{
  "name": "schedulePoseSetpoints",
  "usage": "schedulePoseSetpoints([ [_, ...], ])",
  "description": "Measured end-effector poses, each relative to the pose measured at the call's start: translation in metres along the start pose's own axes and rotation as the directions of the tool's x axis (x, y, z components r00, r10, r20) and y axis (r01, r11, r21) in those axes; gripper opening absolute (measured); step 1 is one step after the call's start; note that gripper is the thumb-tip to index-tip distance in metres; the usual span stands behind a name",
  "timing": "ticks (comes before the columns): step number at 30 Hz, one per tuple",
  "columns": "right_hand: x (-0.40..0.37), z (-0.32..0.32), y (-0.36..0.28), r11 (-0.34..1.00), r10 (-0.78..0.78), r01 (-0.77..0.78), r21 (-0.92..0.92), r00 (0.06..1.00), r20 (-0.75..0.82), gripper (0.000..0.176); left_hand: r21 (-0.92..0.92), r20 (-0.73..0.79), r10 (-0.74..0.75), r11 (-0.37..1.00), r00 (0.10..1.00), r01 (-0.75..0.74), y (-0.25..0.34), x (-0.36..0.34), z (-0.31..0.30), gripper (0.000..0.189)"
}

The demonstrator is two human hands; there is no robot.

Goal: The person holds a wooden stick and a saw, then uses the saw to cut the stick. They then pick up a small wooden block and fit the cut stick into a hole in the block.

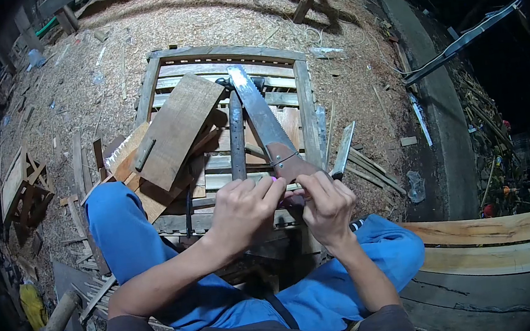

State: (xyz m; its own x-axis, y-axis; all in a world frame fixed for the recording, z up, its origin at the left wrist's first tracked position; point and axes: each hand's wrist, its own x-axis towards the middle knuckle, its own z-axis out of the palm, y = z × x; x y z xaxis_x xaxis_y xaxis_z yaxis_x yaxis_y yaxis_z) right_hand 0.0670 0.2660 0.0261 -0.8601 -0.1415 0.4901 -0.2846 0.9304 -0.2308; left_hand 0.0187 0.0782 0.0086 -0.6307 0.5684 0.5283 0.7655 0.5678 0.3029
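- Well, the left grip [242, 207] is pinched narrow on a pink bit [273, 179].
- Right grip [328, 205], just beside it at three o'clock, is drawn narrow too; I can't tell what's inside.
- Saw [258, 112] on the slatted desk [306, 113], twelve o'clock from both, its handle end right by the fingers.
- Hammer [237, 139] at eleven, plank [184, 125] at ten, blade [343, 150] at two.

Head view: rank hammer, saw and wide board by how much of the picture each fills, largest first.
1. Wide board
2. Saw
3. Hammer, though partly covered
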Motion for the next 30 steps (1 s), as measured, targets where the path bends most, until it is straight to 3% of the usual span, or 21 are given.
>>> schedulePoseSetpoints([
  [14, -0.007, 0.006, -0.002, 0.997, 0.074, -0.074, 0.008, 0.997, -0.033, 0.025, -0.052, -0.004, -0.049, 0.997, 0.999, 0.049, 0.006, 0.000, 0.003, 0.021],
  [20, -0.002, 0.013, 0.007, 0.997, 0.077, -0.077, 0.003, 0.996, 0.050, 0.031, -0.109, 0.028, -0.026, 0.994, 0.999, 0.029, -0.020, 0.012, 0.011, 0.024],
  [22, 0.001, 0.013, 0.005, 0.987, 0.111, -0.101, 0.122, 0.991, -0.080, 0.038, -0.179, -0.049, 0.027, 0.983, 0.998, -0.036, -0.031, 0.019, 0.005, 0.021],
  [23, -0.001, 0.010, 0.004, 0.984, 0.143, -0.134, 0.121, 0.988, -0.066, 0.054, -0.133, -0.053, -0.038, 0.991, 0.998, 0.031, -0.034, 0.020, -0.003, 0.020],
  [24, -0.002, 0.007, 0.003, 0.985, 0.137, -0.128, 0.119, 0.988, -0.066, 0.054, -0.116, -0.039, -0.096, 0.989, 0.995, 0.091, -0.038, 0.023, -0.014, 0.018],
  [26, -0.004, -0.001, 0.001, 0.967, 0.216, -0.238, 0.085, 0.952, 0.216, 0.066, -0.115, -0.074, -0.164, 0.981, 0.984, 0.155, -0.050, 0.024, -0.023, 0.018],
  [27, -0.007, 0.003, 0.007, 0.999, 0.044, -0.049, 0.023, 0.983, 0.179, 0.076, -0.136, -0.113, -0.174, 0.978, 0.978, 0.158, -0.052, 0.026, -0.026, 0.018],
  [28, -0.012, 0.007, 0.005, 0.999, 0.041, -0.045, 0.020, 0.984, 0.176, 0.076, -0.137, -0.119, -0.172, 0.978, 0.978, 0.156, -0.051, 0.026, -0.026, 0.018],
  [30, -0.022, 0.013, -0.003, 0.993, 0.110, -0.090, -0.074, 0.934, 0.341, 0.075, -0.166, -0.130, -0.174, 0.974, 0.976, 0.151, -0.051, 0.025, -0.022, 0.018],
])
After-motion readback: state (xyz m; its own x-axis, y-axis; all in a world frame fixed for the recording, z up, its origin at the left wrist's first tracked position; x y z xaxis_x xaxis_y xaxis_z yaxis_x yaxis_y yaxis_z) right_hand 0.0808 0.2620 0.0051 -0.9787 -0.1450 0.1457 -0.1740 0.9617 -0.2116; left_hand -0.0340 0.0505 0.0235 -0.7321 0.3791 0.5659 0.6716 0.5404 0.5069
